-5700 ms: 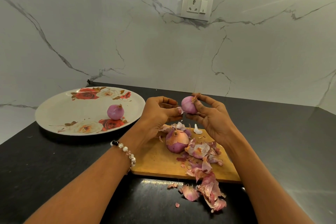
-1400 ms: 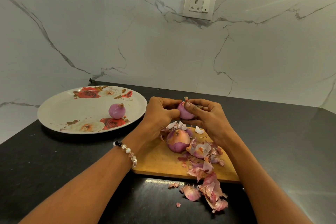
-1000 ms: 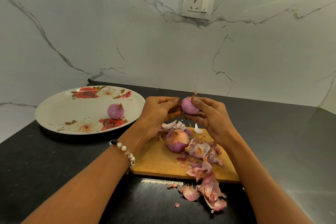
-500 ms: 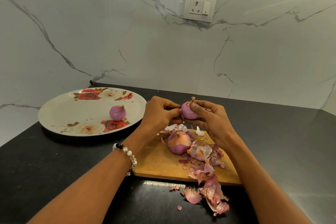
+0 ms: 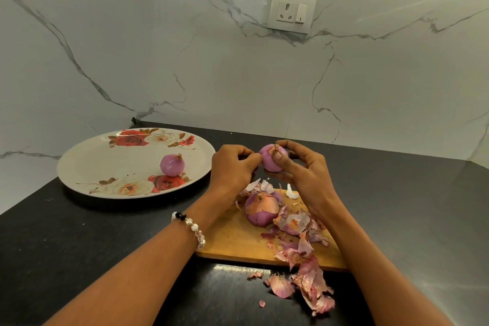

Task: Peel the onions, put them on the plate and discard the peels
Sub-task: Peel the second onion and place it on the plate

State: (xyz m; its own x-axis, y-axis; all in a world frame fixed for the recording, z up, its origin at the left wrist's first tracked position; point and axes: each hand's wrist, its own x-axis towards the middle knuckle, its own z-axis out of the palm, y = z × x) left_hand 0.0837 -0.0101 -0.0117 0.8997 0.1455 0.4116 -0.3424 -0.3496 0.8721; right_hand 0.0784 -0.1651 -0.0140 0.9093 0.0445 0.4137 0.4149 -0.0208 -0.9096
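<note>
Marble-veined white wall panels with a socket plate [image 5: 291, 11] back a black desk [image 5: 79, 241]. At centre, above the far edge of a wooden cutting board [image 5: 238, 241], both hands meet on a small peeled onion [image 5: 270, 163] held in the air. The left hand [image 5: 231, 169] closes on the onion's left side with curled fingers; the right hand [image 5: 304, 169] grips it from the right, thumb across its front and forefinger pinching a scrap of skin at its top. A bead bracelet [image 5: 190, 225] circles the left wrist. Below the hands, on the board, rests a larger, partly peeled onion [image 5: 260, 209], just beside a heap of loose peels [image 5: 299, 235] that runs off the board's near edge onto the desk. To the left, well apart from the hands, a floral plate [image 5: 100, 161] carries one peeled onion on the plate [image 5: 172, 165], set toward the plate's right side.
</note>
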